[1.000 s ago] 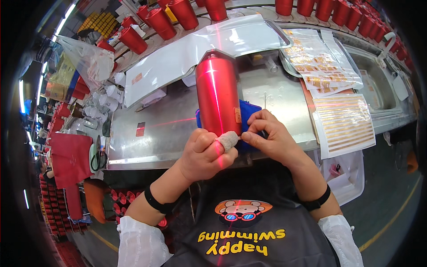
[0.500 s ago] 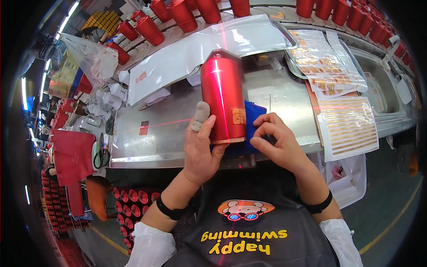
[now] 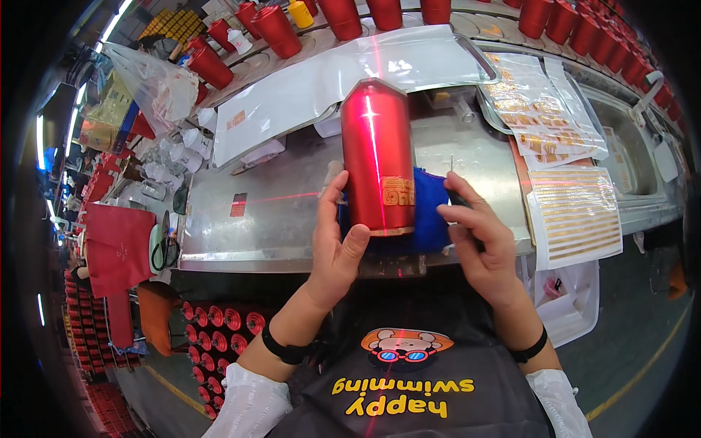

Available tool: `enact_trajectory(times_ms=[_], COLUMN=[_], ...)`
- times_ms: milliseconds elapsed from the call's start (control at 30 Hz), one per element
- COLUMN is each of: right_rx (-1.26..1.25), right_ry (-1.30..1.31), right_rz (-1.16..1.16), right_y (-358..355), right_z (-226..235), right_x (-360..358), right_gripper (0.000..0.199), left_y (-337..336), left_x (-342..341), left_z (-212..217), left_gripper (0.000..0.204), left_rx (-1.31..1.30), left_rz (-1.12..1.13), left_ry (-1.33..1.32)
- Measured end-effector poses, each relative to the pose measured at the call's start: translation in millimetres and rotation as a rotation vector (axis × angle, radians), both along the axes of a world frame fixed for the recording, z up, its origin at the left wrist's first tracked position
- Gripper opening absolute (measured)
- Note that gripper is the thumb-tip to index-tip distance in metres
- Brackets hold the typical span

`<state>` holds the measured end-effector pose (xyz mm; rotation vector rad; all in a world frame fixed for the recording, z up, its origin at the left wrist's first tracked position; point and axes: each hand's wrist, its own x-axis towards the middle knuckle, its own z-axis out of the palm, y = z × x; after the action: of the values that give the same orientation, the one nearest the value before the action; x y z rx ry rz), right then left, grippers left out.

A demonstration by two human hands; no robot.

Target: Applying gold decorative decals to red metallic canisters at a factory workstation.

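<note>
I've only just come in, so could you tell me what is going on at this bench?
A person at a metal workbench grips a red metal bottle with the left hand, lying on a blue cloth. A gold decal sits near the bottle's base. The right hand pinches a thin dark tool beside it. Sheets of gold decals lie to the right.

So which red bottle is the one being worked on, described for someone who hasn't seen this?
Start at the steel workbench in front of the person. At its near edge lies a blue cloth, and on it rests the red bottle, steadied by the left hand. Unlike the red bottles lined up at the back, it carries a small gold decal near its base.
</note>
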<state>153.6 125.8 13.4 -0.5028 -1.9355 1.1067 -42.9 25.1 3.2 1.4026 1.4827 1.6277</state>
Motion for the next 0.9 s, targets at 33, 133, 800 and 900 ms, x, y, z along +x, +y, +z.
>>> enact_trajectory(times_ms=[33, 133, 800, 900], right_rx=[-0.116, -0.480, -0.746, -0.724], right_ry=[0.106, 0.192, 0.046, 0.026], right_rz=[-0.008, 0.145, 0.355, 0.346], right_y=[-1, -6, -8, -7], right_z=[2, 20, 16, 15], right_x=[3, 11, -4, -3], right_gripper=[0.023, 0.031, 0.029, 0.029], left_y=[0, 0, 4, 2], left_x=[-1, 0, 15, 10], left_z=[0, 1, 12, 12], left_gripper=[0.073, 0.074, 0.078, 0.075], left_rx=[-0.011, -0.023, -0.076, -0.052], left_rz=[-0.002, 0.007, 0.092, 0.012], left_ry=[-0.030, -0.072, 0.070, -0.152])
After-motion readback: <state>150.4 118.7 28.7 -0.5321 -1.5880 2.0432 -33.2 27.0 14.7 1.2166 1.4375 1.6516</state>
